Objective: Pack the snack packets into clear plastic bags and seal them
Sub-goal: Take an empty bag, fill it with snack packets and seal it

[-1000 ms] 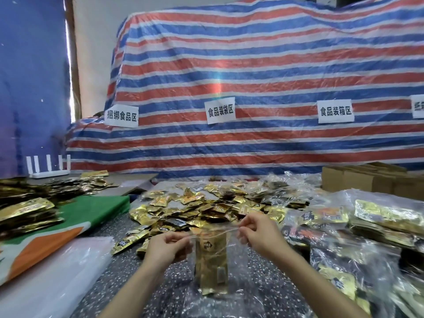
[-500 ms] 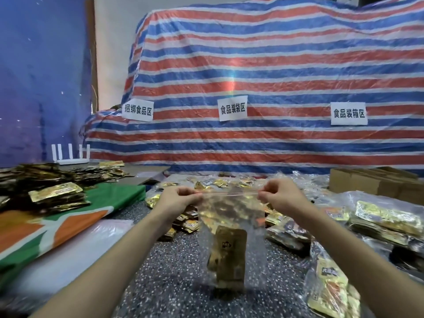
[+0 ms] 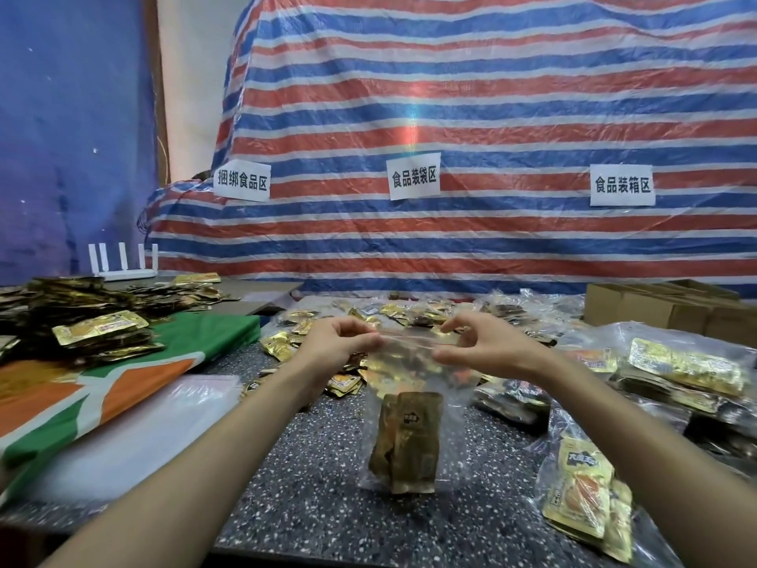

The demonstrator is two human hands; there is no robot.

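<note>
I am seeing both forearms reaching in from 6 o'clock over the dark speckled stone table (image 3: 319,510), with the hands raised at centre. The left hand (image 3: 336,348) is pinching the top edge of a clear plastic bag (image 3: 409,379) between thumb and curled fingertips. The right hand (image 3: 489,348) is gripping the same edge at its other end, thumb stretching under and fingers curling over. The bag is hanging upright between them. Two brown-gold foil snack packets (image 3: 409,444) are standing inside it, low down, and I cannot tell whether its bottom is touching the table.

At 12 o'clock, white paper signs on the red, white and blue striped tarpaulin (image 3: 512,96) are reading 捆绑食品区 (image 3: 241,183), 食品装袋区 (image 3: 414,176) and 食品装箱区 (image 3: 622,185). At 4 o'clock a filled clear bag of yellow packets (image 3: 581,502) is showing bold black characters that are too blurred for me to read.
</note>
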